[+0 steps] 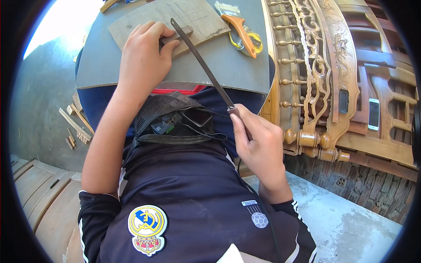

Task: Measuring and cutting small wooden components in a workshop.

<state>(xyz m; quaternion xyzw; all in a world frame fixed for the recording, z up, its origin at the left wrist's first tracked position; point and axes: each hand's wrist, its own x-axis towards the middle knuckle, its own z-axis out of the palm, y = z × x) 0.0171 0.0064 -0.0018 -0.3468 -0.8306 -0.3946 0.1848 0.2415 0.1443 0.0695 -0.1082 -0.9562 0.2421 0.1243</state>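
My left hand (144,57) is closed on a small wooden piece (187,30) near the left edge of a pale wooden board (206,19) marked with pencil lines. My right hand (258,136) grips the handle of a long, thin dark file (201,61), whose narrow tip crosses the small piece near my left fingers; whether it touches is unclear. Under the board is a grey worktop (101,65). A paintbrush with an orange handle (243,33) lies to the right, over a yellow roll (256,41). An open black mesh pouch (153,109) holding electronic devices sits at my waist.
Carved wooden furniture pieces (342,44) fill the right side, with a white phone (373,114) and a dark phone (343,101) on them. Wood offcuts (79,127) lie on the concrete floor (44,114) at left, near wooden panels (48,201). A brick wall (368,188) shows lower right.
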